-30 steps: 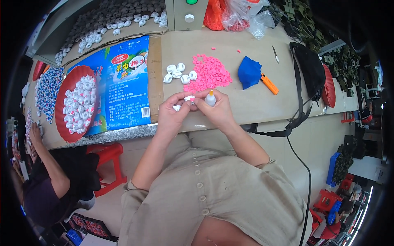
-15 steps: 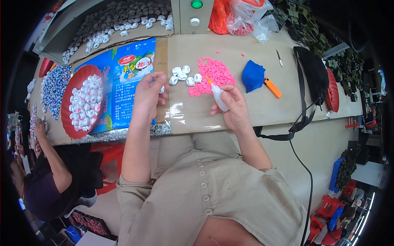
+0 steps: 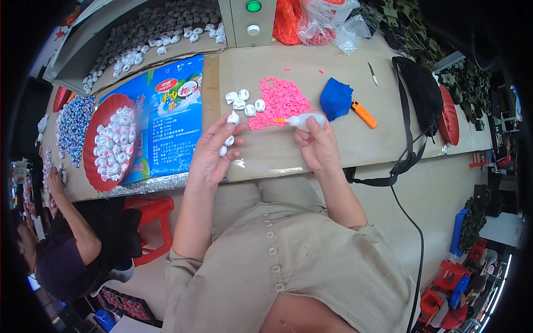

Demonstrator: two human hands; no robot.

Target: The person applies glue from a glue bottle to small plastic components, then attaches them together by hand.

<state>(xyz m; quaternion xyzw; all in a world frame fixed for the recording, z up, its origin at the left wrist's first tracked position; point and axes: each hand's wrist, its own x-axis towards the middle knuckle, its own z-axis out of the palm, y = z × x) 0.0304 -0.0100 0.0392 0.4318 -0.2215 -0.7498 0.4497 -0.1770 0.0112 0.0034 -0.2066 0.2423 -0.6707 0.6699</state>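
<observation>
My left hand [image 3: 211, 150] is closed, pinching a small white rounded piece [image 3: 233, 118] between thumb and fingertip. A couple more such white pieces [image 3: 225, 147] are tucked against its fingers. In my right hand [image 3: 319, 145] lies a white squeeze bottle [image 3: 302, 120] with a thin orange-yellow tip, tilted nearly level and aimed left. The tip hovers over the near side of a heap of small pink pieces [image 3: 286, 97]. Between that heap and my left hand sits a cluster of several white pieces with dark marks [image 3: 239, 104].
A red scalloped dish [image 3: 88, 161] full of white pieces stands on blue printed cardboard [image 3: 172, 127]. Right of the pink heap lie blue cloth [image 3: 337, 100], an orange cutter [image 3: 365, 115], a small blade [image 3: 372, 74] and a black bag [image 3: 416, 100]. A co-worker [image 3: 78, 244] sits at left.
My left hand has turned palm-up, bringing a white piece to its fingertips. The bottle in my right hand has tipped from steep to nearly level, its tip pointing left.
</observation>
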